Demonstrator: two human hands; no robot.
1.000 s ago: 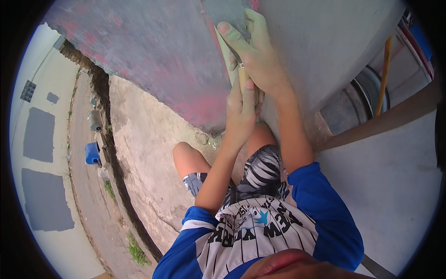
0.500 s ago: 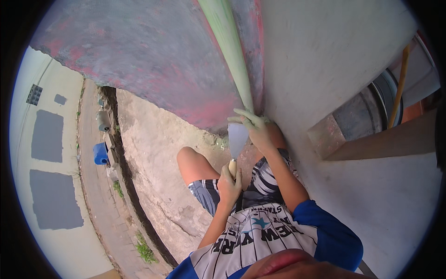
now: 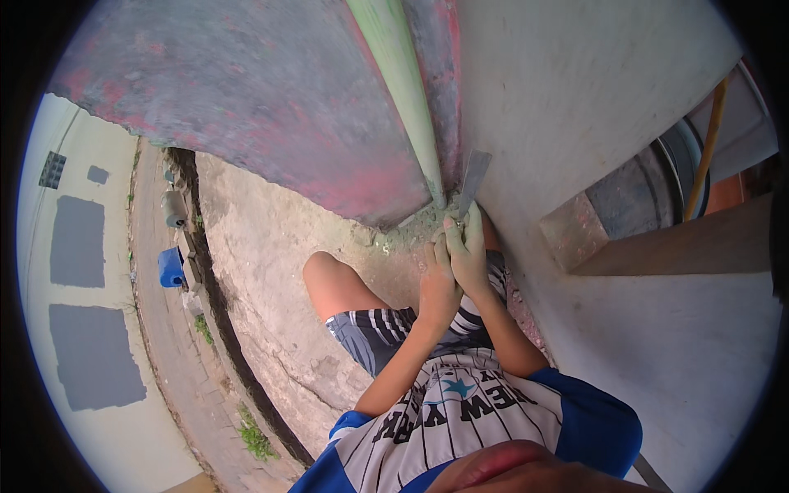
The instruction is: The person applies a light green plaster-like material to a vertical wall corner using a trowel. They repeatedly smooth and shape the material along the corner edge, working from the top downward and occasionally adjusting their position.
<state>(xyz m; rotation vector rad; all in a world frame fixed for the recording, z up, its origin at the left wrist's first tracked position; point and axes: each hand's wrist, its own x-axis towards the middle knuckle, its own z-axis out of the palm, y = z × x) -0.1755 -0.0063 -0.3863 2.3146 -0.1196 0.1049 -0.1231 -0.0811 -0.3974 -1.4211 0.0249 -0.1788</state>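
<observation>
A putty knife (image 3: 474,179) points up and away in the corner, its flat grey blade seen nearly edge-on. My right hand (image 3: 468,256) is closed round the base of the blade, green-grey powder on its fingers. Pressed against it, my left hand (image 3: 439,289) curls closed at the handle end. The two hands hide the handle. Just beyond them, a pale green pipe (image 3: 403,94) runs down the corner to the ground, left of the blade and apart from it.
A grey wall with pink smears (image 3: 246,115) stands ahead; a pale smooth wall (image 3: 567,107) rises at the right. Rubble (image 3: 423,218) lies at the pipe's foot. A ledge (image 3: 674,246) juts out at right. Leftward, rough concrete ground (image 3: 263,263) meets a drain gap and a blue bucket (image 3: 171,269).
The putty knife has moved up and right and turned from broad face to edge. My left hand has moved up to meet my right, which left the pipe and closed on the knife.
</observation>
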